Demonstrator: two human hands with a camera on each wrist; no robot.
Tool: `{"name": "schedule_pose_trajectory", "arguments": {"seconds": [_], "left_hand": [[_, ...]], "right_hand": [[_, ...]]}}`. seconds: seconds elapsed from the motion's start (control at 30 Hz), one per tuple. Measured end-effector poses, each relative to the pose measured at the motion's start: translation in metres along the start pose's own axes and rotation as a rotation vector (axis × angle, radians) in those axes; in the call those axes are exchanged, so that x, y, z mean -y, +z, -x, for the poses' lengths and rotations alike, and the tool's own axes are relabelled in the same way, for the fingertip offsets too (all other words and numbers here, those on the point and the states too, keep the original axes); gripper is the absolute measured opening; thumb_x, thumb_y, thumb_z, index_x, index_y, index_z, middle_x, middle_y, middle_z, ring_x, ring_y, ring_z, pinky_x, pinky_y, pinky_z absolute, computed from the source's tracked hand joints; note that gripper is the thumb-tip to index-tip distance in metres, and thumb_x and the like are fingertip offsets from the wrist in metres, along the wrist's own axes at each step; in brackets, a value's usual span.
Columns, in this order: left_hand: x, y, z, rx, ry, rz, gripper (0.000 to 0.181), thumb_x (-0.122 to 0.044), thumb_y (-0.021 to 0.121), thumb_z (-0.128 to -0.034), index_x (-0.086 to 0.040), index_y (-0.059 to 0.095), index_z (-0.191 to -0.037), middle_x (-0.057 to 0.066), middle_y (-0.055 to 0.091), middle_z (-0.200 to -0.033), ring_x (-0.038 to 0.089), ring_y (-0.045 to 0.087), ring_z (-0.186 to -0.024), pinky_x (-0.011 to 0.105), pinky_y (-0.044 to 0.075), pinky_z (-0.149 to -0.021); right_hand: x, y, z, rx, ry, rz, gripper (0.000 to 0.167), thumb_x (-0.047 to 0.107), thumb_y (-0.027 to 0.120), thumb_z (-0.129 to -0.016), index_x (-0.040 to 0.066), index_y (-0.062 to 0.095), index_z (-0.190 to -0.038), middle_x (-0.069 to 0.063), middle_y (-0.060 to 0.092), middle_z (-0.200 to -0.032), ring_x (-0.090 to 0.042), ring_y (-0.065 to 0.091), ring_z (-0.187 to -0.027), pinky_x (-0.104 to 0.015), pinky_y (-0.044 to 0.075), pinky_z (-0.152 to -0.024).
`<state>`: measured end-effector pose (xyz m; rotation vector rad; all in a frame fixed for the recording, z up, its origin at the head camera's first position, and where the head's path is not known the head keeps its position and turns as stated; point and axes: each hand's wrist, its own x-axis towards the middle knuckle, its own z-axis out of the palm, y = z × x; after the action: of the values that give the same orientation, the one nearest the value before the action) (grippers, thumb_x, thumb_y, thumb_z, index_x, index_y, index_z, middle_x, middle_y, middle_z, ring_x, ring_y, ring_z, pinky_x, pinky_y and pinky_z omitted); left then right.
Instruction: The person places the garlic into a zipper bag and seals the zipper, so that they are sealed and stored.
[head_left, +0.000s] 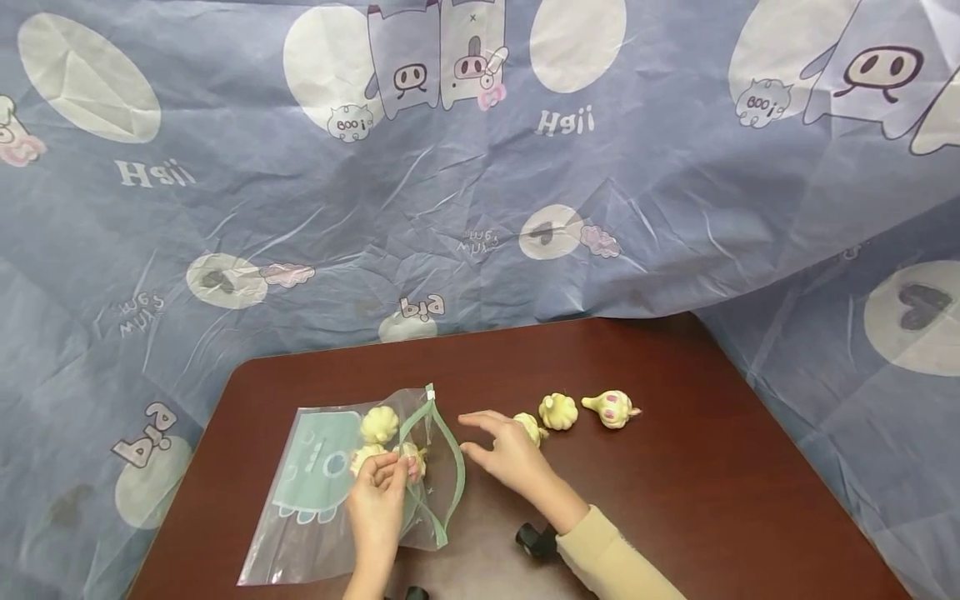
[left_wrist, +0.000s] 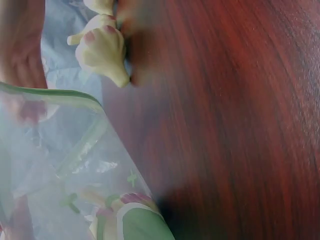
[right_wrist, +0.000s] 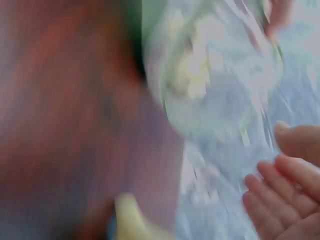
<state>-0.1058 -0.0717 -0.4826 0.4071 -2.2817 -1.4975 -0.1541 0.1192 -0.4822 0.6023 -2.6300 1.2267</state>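
A clear zip bag (head_left: 322, 546) with a green-edged mouth and a blue cartoon print lies on the table, its mouth spread toward the right. My left hand (head_left: 377, 504) pinches the near side of the bag's mouth. Inside the bag are garlic bulbs (head_left: 379, 424), one partly behind my left fingers. To the right of the mouth, my right hand (head_left: 513, 458) is held with fingers extended and nothing in it; its bare palm (right_wrist: 280, 210) shows in the right wrist view. Just beyond that hand sits a garlic bulb (head_left: 529, 428), partly covered by it.
Two more garlic bulbs, one rounded (head_left: 558, 412) and one with a long stem (head_left: 612, 409), lie farther right on the dark red-brown table (head_left: 712, 467). A small black object (head_left: 534, 542) is under the right forearm. A blue patterned cloth (head_left: 480, 183) hangs behind the table.
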Motion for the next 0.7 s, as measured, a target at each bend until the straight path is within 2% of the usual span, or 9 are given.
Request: {"name": "schedule_pose_trajectory", "arguments": {"seconds": [0.1, 0.13, 0.23, 0.47, 0.7], "left_hand": [[0.0, 0.002, 0.0, 0.005, -0.002, 0.036, 0.009, -0.003, 0.071, -0.0871, 0.003, 0.068, -0.093, 0.019, 0.075, -0.084, 0.023, 0.074, -0.071, 0.009, 0.051, -0.059], [0.0, 0.003, 0.0, 0.007, -0.008, 0.049, 0.009, -0.003, 0.07, -0.0869, 0.004, 0.067, -0.093, 0.02, 0.074, -0.084, 0.022, 0.074, -0.07, 0.009, 0.051, -0.059], [0.0, 0.003, 0.0, 0.009, -0.033, 0.073, 0.009, -0.002, 0.07, -0.0866, 0.004, 0.067, -0.094, 0.019, 0.075, -0.085, 0.017, 0.074, -0.07, 0.009, 0.052, -0.06], [0.002, 0.001, -0.001, 0.027, -0.08, 0.092, 0.011, -0.003, 0.069, -0.0876, 0.003, 0.067, -0.097, 0.019, 0.075, -0.089, 0.015, 0.074, -0.071, 0.01, 0.053, -0.061], [0.005, 0.002, -0.001, 0.008, -0.093, 0.083, 0.012, -0.002, 0.069, -0.0873, 0.003, 0.067, -0.097, 0.018, 0.075, -0.088, 0.006, 0.071, -0.068, 0.01, 0.052, -0.06]], "right_hand": [[-0.014, -0.021, 0.005, -0.059, 0.066, 0.063, 0.044, 0.013, 0.079, -0.081, 0.008, 0.068, -0.123, -0.005, 0.068, -0.123, -0.02, 0.069, -0.103, -0.039, 0.056, -0.085], [-0.019, -0.026, 0.007, -0.063, 0.083, 0.089, 0.046, 0.012, 0.08, -0.08, 0.006, 0.067, -0.123, -0.007, 0.068, -0.124, -0.022, 0.068, -0.106, -0.041, 0.054, -0.09], [-0.033, -0.033, 0.013, -0.029, 0.144, 0.137, 0.052, 0.013, 0.081, -0.078, 0.005, 0.064, -0.127, -0.01, 0.064, -0.129, -0.028, 0.062, -0.119, -0.045, 0.051, -0.097], [-0.051, -0.024, 0.021, 0.024, 0.22, 0.159, 0.072, 0.016, 0.084, -0.076, -0.001, 0.052, -0.138, -0.017, 0.053, -0.142, -0.036, 0.046, -0.137, -0.051, 0.043, -0.107], [-0.057, -0.011, 0.023, 0.002, 0.239, 0.187, 0.076, 0.008, 0.085, -0.075, -0.005, 0.048, -0.14, -0.022, 0.048, -0.145, -0.044, 0.042, -0.137, -0.053, 0.042, -0.107]]}}
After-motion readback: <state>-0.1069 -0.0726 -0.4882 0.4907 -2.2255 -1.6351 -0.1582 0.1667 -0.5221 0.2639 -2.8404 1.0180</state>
